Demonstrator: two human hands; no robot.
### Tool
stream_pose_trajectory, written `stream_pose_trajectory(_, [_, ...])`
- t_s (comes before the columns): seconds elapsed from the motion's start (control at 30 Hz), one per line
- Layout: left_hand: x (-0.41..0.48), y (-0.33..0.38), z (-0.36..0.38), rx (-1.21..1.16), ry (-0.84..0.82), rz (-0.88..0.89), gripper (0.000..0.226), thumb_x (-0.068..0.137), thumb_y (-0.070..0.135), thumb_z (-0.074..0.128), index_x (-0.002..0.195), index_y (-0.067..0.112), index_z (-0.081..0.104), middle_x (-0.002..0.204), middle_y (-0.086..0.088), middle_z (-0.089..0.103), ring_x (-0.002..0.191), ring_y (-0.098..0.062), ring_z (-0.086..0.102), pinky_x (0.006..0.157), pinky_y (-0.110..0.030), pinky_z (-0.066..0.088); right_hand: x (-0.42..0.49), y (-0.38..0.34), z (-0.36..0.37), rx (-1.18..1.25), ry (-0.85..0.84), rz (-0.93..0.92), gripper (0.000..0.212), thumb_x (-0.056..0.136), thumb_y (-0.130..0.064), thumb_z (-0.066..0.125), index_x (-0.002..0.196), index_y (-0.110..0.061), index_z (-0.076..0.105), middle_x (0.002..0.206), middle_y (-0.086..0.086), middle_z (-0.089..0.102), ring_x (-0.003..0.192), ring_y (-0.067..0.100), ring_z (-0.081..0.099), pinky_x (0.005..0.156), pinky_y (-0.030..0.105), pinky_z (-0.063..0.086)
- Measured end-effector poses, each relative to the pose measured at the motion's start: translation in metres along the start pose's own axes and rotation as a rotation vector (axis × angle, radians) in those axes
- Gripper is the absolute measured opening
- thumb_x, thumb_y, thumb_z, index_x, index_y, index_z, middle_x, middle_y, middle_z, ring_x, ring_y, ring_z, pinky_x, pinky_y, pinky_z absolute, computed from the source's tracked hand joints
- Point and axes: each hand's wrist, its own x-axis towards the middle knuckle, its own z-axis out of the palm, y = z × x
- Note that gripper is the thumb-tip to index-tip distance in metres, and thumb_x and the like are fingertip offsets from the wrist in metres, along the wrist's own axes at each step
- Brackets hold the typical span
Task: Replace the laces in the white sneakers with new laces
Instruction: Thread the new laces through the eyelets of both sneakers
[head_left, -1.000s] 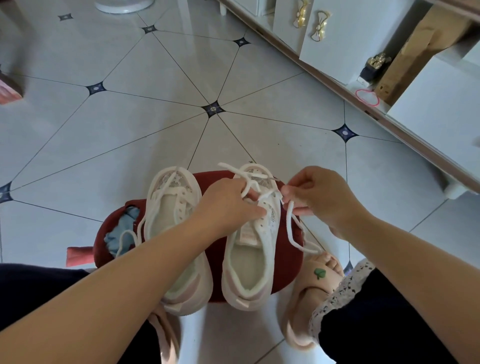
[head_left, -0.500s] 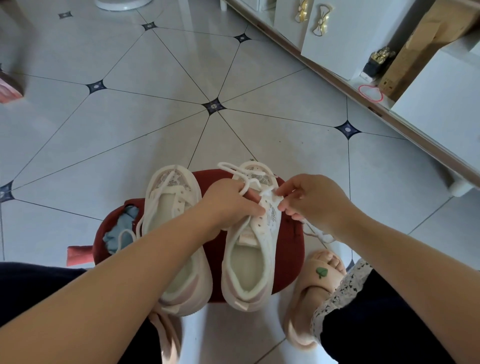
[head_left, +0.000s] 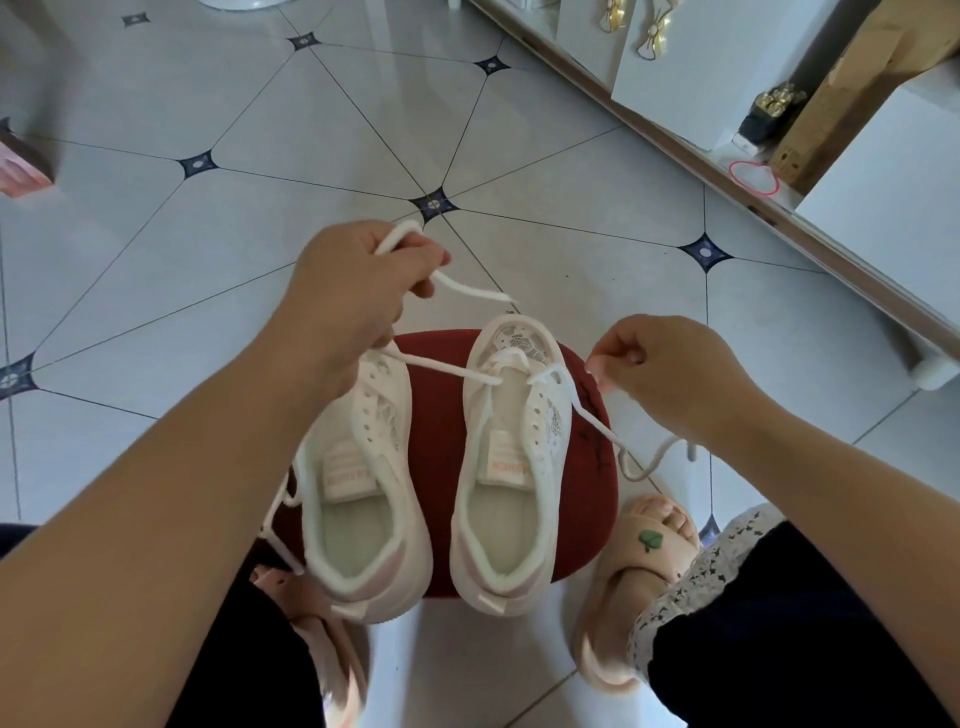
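Two white sneakers stand side by side on a dark red stool (head_left: 592, 509), toes pointing away from me. The right sneaker (head_left: 511, 467) has a white lace (head_left: 447, 368) threaded only through its front eyelets. My left hand (head_left: 353, 291) is raised above the left sneaker (head_left: 363, 499) and grips one end of that lace, pulled out taut to the left. My right hand (head_left: 660, 369) pinches the lace's other end beside the right sneaker's toe; its slack loops down over the stool's right edge. A loose lace hangs at the left sneaker's left side.
Pale tiled floor (head_left: 260, 130) with dark diamond insets surrounds the stool. White cabinets (head_left: 675, 67) and a cardboard box run along the right. My feet in pink slippers (head_left: 639, 566) sit either side of the stool. A pink object (head_left: 21, 161) lies at the far left.
My left hand has risen up and left, drawing the lace out through the right sneaker's eyelets. My right hand has drifted right with the other end. The camera has tilted, so the shoes look closer.
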Motion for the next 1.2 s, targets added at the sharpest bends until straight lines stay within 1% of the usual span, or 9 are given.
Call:
stream_pose_trajectory(0.23, [-0.004,-0.007,0.011,0.085,-0.053,-0.004,0.019,0.090,0.030,0.056,0.088,0.014,0.067,0.060,0.009,0.056,0.036,-0.002,0.033,0.037,-0.012,0.028,0.002,-0.005,0.004,0.127,-0.031,0.010,0.022,0.094,-0.012,0.046,0.087,-0.023,0.064,0.075,-0.013,0.060,0.040,-0.009,0.045,0.042,0.003,0.032])
stream_pose_trajectory(0.37, [-0.007,-0.004,0.013,0.031,-0.075,-0.049,0.032,0.094,0.039,0.046,0.086,0.017,0.066,0.063,0.004,0.057,0.030,-0.003,0.030,0.034,-0.012,0.025,0.002,-0.009,0.003,0.218,-0.046,0.010,0.027,0.091,-0.005,0.049,0.080,-0.027,0.062,0.075,-0.012,0.064,0.072,0.009,0.060,0.049,0.002,0.037])
stream_pose_trajectory(0.53, [-0.011,-0.008,0.016,-0.051,-0.136,-0.191,0.023,0.089,0.016,0.049,0.075,0.009,0.066,0.054,0.000,0.054,0.037,-0.007,0.032,0.036,-0.014,0.028,0.002,-0.016,0.004,0.226,-0.039,-0.059,0.026,0.090,-0.006,0.052,0.076,-0.026,0.060,0.075,-0.012,0.065,0.083,0.015,0.065,0.054,0.003,0.039])
stream_pose_trajectory(0.67, [-0.030,-0.005,0.014,-0.499,-0.402,-0.388,0.017,0.080,0.004,0.050,0.077,0.007,0.066,0.056,-0.001,0.054,0.047,-0.009,0.045,0.043,-0.016,0.043,0.003,-0.020,0.004,0.208,-0.031,-0.131,0.022,0.088,-0.009,0.057,0.076,-0.024,0.066,0.056,-0.022,0.059,0.059,0.000,0.057,0.050,0.003,0.035])
stream_pose_trajectory(0.77, [-0.040,0.006,0.001,-0.723,-0.503,-0.443,0.016,0.068,0.006,0.051,0.081,0.006,0.061,0.056,-0.001,0.051,0.039,-0.005,0.041,0.035,-0.011,0.038,0.007,-0.022,0.007,0.231,-0.001,-0.147,0.020,0.084,-0.012,0.063,0.074,-0.028,0.065,0.071,-0.014,0.065,0.066,0.011,0.057,0.056,0.007,0.040])
stream_pose_trajectory(0.83, [-0.042,0.003,-0.002,-0.667,-0.454,-0.513,0.010,0.073,0.002,0.052,0.082,0.005,0.057,0.056,-0.002,0.052,0.034,-0.002,0.038,0.030,-0.010,0.033,0.011,-0.024,0.009,0.205,0.028,-0.171,0.019,0.082,-0.013,0.066,0.073,-0.029,0.061,0.079,-0.006,0.065,0.070,0.006,0.057,0.060,0.003,0.038])
stream_pose_trajectory(0.97, [-0.046,-0.023,0.017,-0.528,-0.268,-0.580,0.011,0.086,-0.005,0.051,0.081,0.003,0.058,0.058,-0.006,0.054,0.037,-0.006,0.045,0.037,-0.013,0.043,0.017,-0.034,0.015,0.091,-0.005,-0.241,0.018,0.081,-0.015,0.066,0.071,-0.028,0.060,0.073,-0.017,0.059,0.067,-0.004,0.055,0.061,0.000,0.035])
stream_pose_trajectory(1.1, [-0.033,-0.044,0.027,-0.365,-0.004,-0.432,0.012,0.086,-0.003,0.055,0.090,0.008,0.053,0.064,-0.002,0.051,0.047,-0.008,0.048,0.045,-0.017,0.046,0.021,-0.043,0.024,0.097,-0.045,-0.288,0.017,0.081,-0.013,0.065,0.072,-0.027,0.063,0.082,-0.005,0.068,0.080,0.013,0.062,0.067,0.013,0.043])
stream_pose_trajectory(1.2, [-0.026,-0.047,0.023,0.014,0.132,-0.126,0.037,0.086,0.006,0.059,0.116,0.016,0.039,0.072,0.001,0.053,0.053,-0.012,0.054,0.053,-0.023,0.050,0.026,-0.047,0.024,0.093,-0.052,-0.328,0.024,0.080,-0.012,0.066,0.068,-0.032,0.060,0.079,-0.009,0.067,0.074,0.001,0.060,0.066,0.008,0.040])
